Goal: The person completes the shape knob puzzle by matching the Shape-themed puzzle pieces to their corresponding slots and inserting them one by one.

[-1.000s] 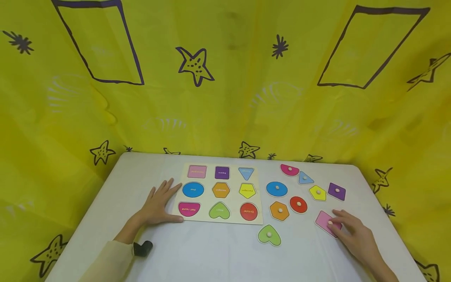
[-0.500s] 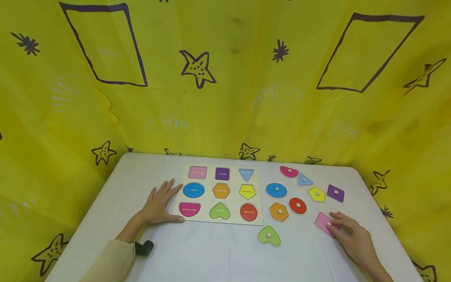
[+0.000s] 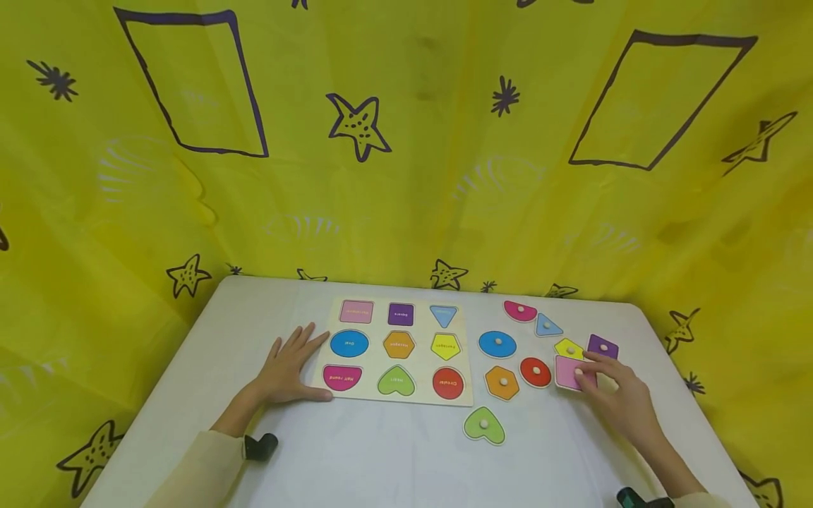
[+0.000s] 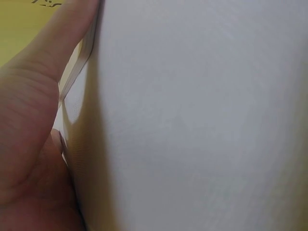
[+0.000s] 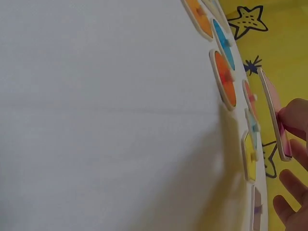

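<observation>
My right hand (image 3: 622, 398) pinches the knob of a pink rectangle puzzle piece (image 3: 565, 372). In the right wrist view the pink piece (image 5: 274, 113) hangs above the table, tilted on edge to the camera, its knob hidden by the thumb. In the head view it overlaps the yellow pentagon piece (image 3: 565, 346). My left hand (image 3: 284, 370) lies with spread, straight fingers at the left edge of a cream puzzle board (image 3: 375, 361), thumb tip at its near left corner. The board shows printed, labelled shapes in three rows. In the left wrist view the thumb (image 4: 33, 86) borders the board's edge.
Knobbed pieces lie right of the board: green heart (image 3: 484, 426), orange hexagon (image 3: 502, 394), red circle (image 3: 536, 382), blue oval (image 3: 497, 344), magenta half round (image 3: 519, 318), light blue triangle (image 3: 547, 334) and purple square (image 3: 603, 355). A yellow curtain (image 3: 406, 190) hangs behind the white table (image 3: 381, 458).
My right hand has lifted the pink rectangle off the table and moved it up and slightly left, toward the yellow pentagon. The left hand has stayed at the board's edge.
</observation>
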